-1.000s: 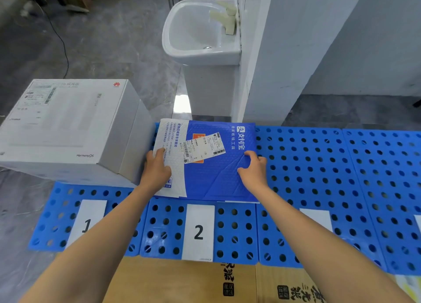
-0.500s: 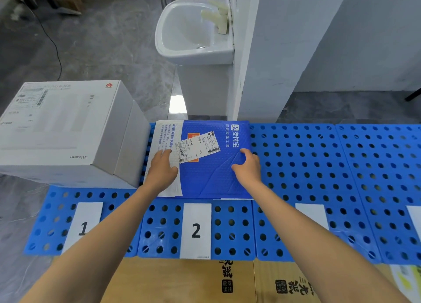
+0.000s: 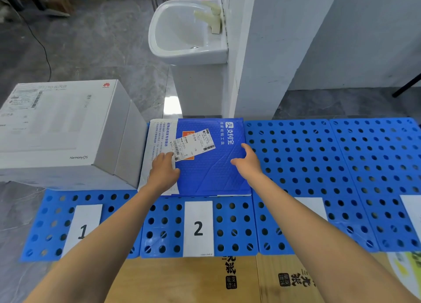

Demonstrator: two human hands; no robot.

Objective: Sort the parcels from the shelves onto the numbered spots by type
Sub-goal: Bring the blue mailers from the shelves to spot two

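Cardboard cartons (image 3: 182, 280) printed with black characters fill the nearest edge. Beyond them lies a row of blue perforated panels (image 3: 234, 225) with white cards along the front: card "1" (image 3: 83, 231) on the left, card "2" (image 3: 198, 228) next to it, and another card (image 3: 312, 206) partly hidden by the right forearm.

Both bare arms reach forward over the cards to a blue padded mailer (image 3: 209, 173), which lies flat on the panel directly behind card "2". The left hand (image 3: 163, 173) rests palm down on the mailer's white left strip, its fingers straight and their tips just short of the shipping label (image 3: 193, 145). The right hand (image 3: 247, 163) lies on the right edge of the mailer, fingers stretched forward along that edge and thumb spread inward on the blue face. The hands are apart, with the middle of the mailer bare between them.

The mailer sits square to the panel. Its white end points left and its blue end right, so its long axis seems to run left to right; the printed lines run from far to near, sideways to the viewer. The label is stuck on askew.

Just beside its left edge, behind card "1", stands a large white box (image 3: 59, 129). Farther back are a white sink (image 3: 182, 29) with a pale tap (image 3: 211, 15), fixed to a white pillar (image 3: 262, 52), and grey floor (image 3: 91, 52).
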